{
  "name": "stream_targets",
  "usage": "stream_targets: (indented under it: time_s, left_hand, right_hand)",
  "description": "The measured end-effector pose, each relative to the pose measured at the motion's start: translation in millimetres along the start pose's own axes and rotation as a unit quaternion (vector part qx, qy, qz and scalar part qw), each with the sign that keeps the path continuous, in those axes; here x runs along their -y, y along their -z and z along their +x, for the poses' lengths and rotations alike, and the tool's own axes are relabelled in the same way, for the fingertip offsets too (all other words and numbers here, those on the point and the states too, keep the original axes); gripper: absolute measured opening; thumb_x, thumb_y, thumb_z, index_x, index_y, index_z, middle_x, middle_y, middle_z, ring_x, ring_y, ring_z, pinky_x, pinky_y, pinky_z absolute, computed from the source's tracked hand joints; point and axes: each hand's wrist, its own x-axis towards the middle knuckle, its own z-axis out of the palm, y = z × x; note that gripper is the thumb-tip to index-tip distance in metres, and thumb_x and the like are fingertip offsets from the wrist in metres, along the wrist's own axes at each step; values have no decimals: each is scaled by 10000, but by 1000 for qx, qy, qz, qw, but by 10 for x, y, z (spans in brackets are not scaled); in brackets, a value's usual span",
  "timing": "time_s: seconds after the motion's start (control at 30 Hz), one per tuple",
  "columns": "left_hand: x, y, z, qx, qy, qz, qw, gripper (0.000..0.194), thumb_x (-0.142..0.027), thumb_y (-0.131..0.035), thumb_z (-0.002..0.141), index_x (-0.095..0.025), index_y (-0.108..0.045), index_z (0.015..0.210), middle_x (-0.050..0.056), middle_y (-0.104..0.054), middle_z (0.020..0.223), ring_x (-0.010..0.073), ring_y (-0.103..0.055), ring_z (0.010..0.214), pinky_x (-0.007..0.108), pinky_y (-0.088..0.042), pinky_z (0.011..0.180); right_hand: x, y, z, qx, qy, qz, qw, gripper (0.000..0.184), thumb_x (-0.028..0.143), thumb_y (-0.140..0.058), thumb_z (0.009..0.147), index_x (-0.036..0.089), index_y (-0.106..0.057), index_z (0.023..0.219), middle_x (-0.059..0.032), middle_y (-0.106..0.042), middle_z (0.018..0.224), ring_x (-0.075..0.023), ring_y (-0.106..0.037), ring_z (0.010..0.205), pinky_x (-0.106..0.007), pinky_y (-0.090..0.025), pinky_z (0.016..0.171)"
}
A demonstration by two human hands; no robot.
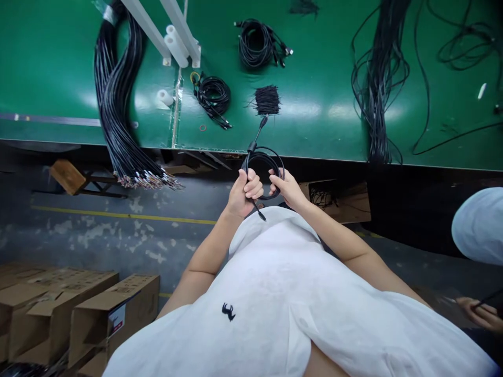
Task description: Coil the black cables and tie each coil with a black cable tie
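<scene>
Between my two hands is a coiled black cable (271,152), held just off the front edge of the green table. My left hand (244,193) is closed around the left side of the loops, and a plug end hangs below it. On the right side of the coil, my right hand (287,187) pinches the loops with thumb and fingers. The cable's other connector reaches up over the table edge. Just beyond it lies a bundle of short black ties (268,100).
Two coiled cables (255,44) (213,97) rest on the green table (314,78). Thick black wire bundles hang over its edge at left (118,94) and right (379,94). White posts (181,31) stand at back left. Cardboard boxes (113,309) sit on the floor. A co-worker's hand (481,314) shows at right.
</scene>
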Motion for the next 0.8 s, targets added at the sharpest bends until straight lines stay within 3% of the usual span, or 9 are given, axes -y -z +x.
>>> stream_targets:
  time_s: [0.13,0.27,0.33,0.4,0.6,0.7,0.8]
  left_hand:
    - [-74,58,-101,31,84,22,996,466,-426,-382,1022,-168,-409,635,-108,-181,443,22,-186,303,134,-221,341]
    - [-109,95,-156,58,134,42,988,456,-469,-457,985,-171,-409,643,-109,-192,451,25,-193,316,131,-236,342]
    - [-121,119,-173,62,130,42,989,452,-504,-491,961,-175,-416,660,-109,-204,461,25,-197,326,127,-246,345]
    - [-139,146,-190,55,120,38,991,446,-520,-516,947,-180,-417,676,-109,-208,471,25,-195,334,123,-253,349]
    - [-232,222,-244,58,109,71,990,322,-348,-549,969,-180,-454,712,-114,-187,481,26,-156,331,132,-226,353]
    - [-250,242,-235,91,86,131,983,375,-430,-585,937,-176,-472,685,-120,-159,460,25,-120,333,143,-196,349]
    - [-203,270,-185,123,38,193,973,475,-573,-679,821,-173,-479,661,-119,-188,456,19,-134,356,153,-179,368]
  right_hand:
    - [154,101,170,79,24,-105,991,589,275,-773,658,234,-477,1166,75,-572,759,-114,-596,555,-274,-536,526]
    - [351,102,271,164,118,-281,938,282,276,-679,771,213,-549,1014,50,-577,765,-105,-598,570,-254,-485,577]
    - [392,55,254,177,150,-336,913,147,299,-614,830,208,-555,929,40,-567,769,-98,-588,571,-249,-465,583]
    - [395,-7,207,169,165,-352,906,112,312,-563,862,211,-548,908,40,-555,756,-91,-570,558,-244,-452,574]
    - [350,-183,124,100,162,-283,940,207,408,-595,837,216,-551,902,54,-540,683,-87,-516,534,-240,-453,560]
    - [261,-262,165,41,155,-200,967,311,443,-701,739,225,-578,924,64,-518,696,-67,-454,505,-224,-409,499]
    - [30,-385,174,-32,103,-76,991,358,488,-752,678,220,-542,786,68,-479,624,-67,-438,512,-210,-422,513]
